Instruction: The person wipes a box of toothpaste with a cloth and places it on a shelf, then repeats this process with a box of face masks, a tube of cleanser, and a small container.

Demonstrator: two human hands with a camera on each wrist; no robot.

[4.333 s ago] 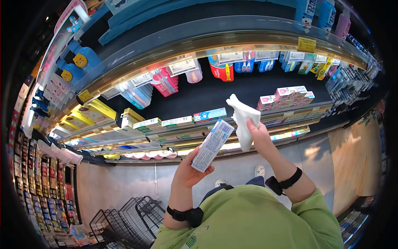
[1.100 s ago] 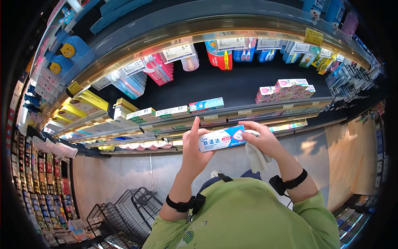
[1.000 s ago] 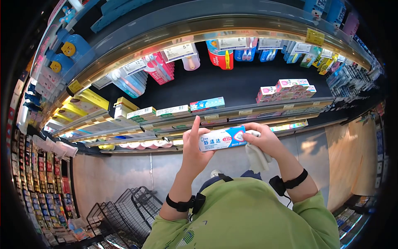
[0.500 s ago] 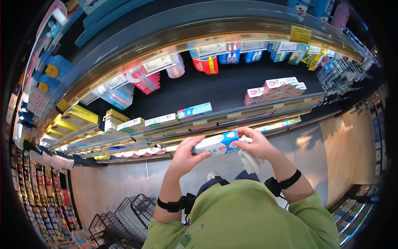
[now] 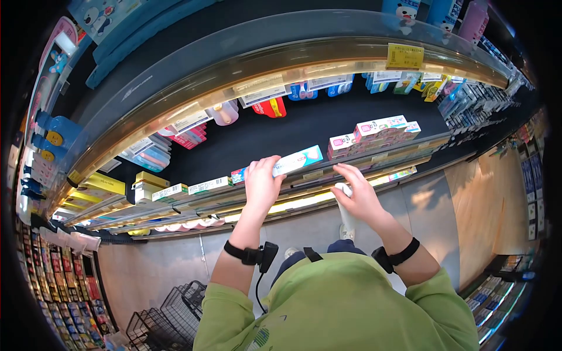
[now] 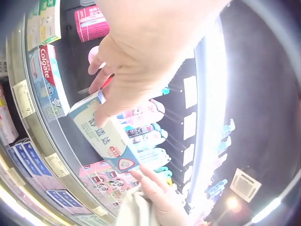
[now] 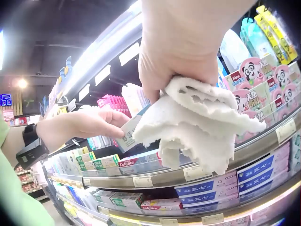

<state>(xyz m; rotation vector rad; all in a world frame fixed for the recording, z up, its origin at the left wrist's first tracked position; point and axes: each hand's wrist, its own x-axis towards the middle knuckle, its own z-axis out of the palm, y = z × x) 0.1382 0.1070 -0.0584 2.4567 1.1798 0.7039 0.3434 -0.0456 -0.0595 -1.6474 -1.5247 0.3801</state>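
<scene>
My left hand (image 5: 262, 182) grips one end of a white and blue toothpaste box (image 5: 300, 161), with thumb and fingers on opposite sides. The box reaches out over the shelf, beside a Colgate box (image 6: 48, 80) and left of stacked pink panda boxes (image 5: 380, 127). In the left wrist view its printed front shows Chinese characters and a red-edged emblem. My right hand (image 5: 361, 198) holds a crumpled white cloth (image 7: 202, 125) hanging below the palm. Its fingertips are close to the box's far end but apart from it in the head view.
Hanging toothbrush packs (image 5: 270, 107) and price tags line the rail above. A curved clear shelf guard (image 5: 234, 61) arches over this level. More toothpaste boxes (image 7: 209, 193) fill the shelf below. A black wire cart (image 5: 170, 316) stands behind on the left.
The toothpaste box has gone from between both hands near my body forward over the shelf in the left hand. My right hand has let go of it and keeps the cloth.
</scene>
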